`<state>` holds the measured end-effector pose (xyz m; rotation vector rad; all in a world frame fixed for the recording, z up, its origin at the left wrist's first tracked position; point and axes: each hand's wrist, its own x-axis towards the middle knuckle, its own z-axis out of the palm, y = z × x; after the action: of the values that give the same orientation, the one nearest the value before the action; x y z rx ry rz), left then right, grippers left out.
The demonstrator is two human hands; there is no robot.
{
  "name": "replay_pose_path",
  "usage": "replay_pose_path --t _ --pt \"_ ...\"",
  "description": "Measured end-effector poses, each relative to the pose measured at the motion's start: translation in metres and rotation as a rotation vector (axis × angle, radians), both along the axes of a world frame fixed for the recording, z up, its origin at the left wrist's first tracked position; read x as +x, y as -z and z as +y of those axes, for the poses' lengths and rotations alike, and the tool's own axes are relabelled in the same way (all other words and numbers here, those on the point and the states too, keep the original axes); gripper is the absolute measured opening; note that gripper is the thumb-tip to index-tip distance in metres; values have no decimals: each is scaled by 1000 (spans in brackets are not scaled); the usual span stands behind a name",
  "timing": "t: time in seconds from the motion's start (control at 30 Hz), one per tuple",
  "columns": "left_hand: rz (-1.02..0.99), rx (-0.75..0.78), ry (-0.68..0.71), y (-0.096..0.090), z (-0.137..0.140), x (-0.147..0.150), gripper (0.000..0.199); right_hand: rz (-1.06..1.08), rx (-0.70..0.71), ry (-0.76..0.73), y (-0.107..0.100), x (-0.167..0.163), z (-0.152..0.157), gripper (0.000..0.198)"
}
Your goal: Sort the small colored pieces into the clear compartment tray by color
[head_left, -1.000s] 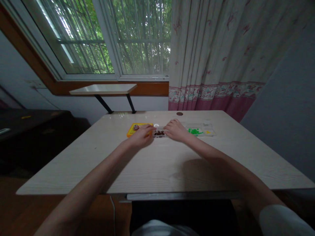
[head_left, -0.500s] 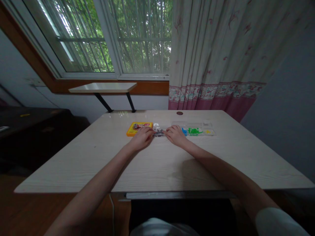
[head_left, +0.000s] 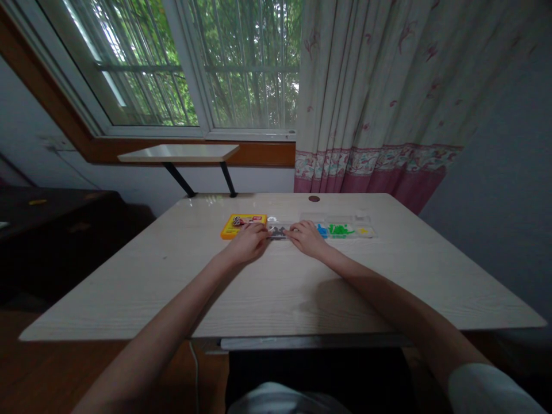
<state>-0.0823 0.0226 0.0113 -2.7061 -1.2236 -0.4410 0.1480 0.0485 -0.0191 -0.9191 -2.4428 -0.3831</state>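
Note:
Between my two hands lies a clear plastic box (head_left: 280,224) with small dark pieces (head_left: 278,231) in it. My left hand (head_left: 249,242) is closed at its left end, thumb and fingers pressed against the edge. At the right end my right hand (head_left: 309,238) grips the box in the same way, fingers curled. The fingertips are small in the view. Just behind my left hand is a yellow box (head_left: 233,229) with a picture on its lid. Beyond my right hand, a clear compartment tray (head_left: 374,234) holds blue pieces (head_left: 322,231), green pieces (head_left: 340,230) and yellow pieces (head_left: 363,230).
The pale wooden table (head_left: 276,299) stretches out on both sides. At its back left stands a raised shelf (head_left: 179,152) on black legs. A round brown grommet (head_left: 314,199) sits near the back edge, before a curtain (head_left: 371,161). A dark piece of furniture (head_left: 56,218) is at left.
The view has shifted very slightly. Both hands stay at the clear box with the dark pieces, and nothing else has visibly moved.

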Motion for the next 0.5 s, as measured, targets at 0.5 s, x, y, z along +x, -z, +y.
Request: replay_pose_path --t 0.5 --pt "-109 -67 -40 -15 16 13 27 115 81 272 -42 46 30 34"
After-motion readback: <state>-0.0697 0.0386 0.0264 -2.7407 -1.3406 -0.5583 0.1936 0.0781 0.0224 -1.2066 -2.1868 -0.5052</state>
